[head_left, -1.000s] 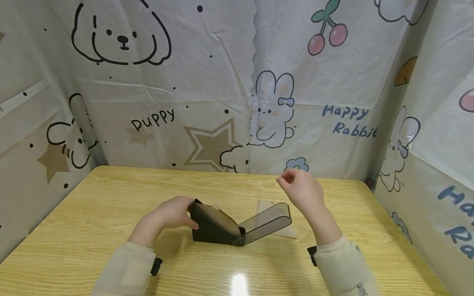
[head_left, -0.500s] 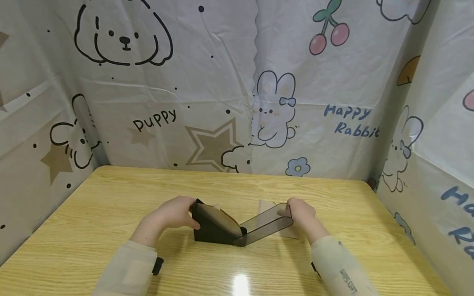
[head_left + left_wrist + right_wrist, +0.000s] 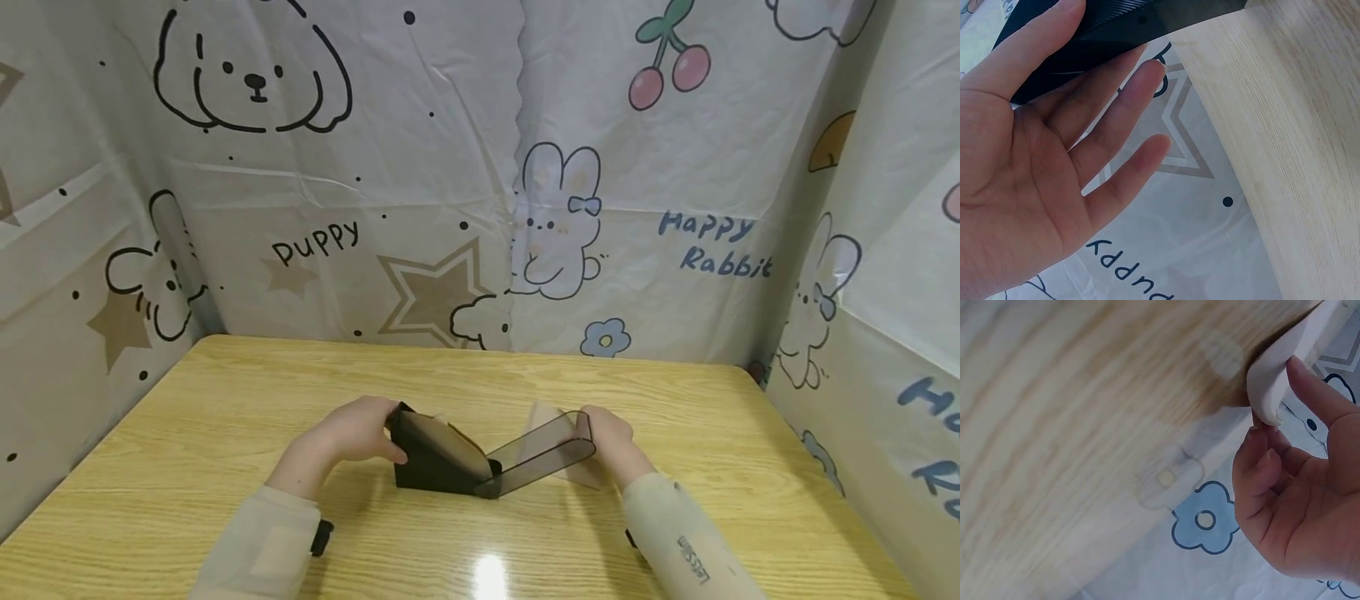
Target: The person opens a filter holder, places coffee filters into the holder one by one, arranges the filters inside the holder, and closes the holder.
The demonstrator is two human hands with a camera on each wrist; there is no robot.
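Note:
On the table sits a black box [image 3: 431, 467] with a wedge-shaped side, its smoky see-through lid [image 3: 540, 460] swung out to the right. My left hand [image 3: 360, 429] grips the box's left end, thumb in front; in the left wrist view the thumb lies on the black box [image 3: 1110, 37] and the other fingers spread out. A pale, thin sheet [image 3: 546, 414] lies behind the lid. My right hand [image 3: 609, 437], partly seen through the lid, pinches the sheet; the right wrist view shows the white sheet [image 3: 1267, 384] bent between thumb and fingers. A pale edge [image 3: 441, 419] pokes up from the box.
The wooden table [image 3: 247, 392] stretches to both sides of the box. A printed cloth [image 3: 420, 183] hangs along its back and both sides. Each wrist wears a dark strap [image 3: 321, 538].
My right hand came down from above the table to the sheet behind the lid and pinched it. The sheet has shifted and tilted slightly. My left hand has stayed on the box.

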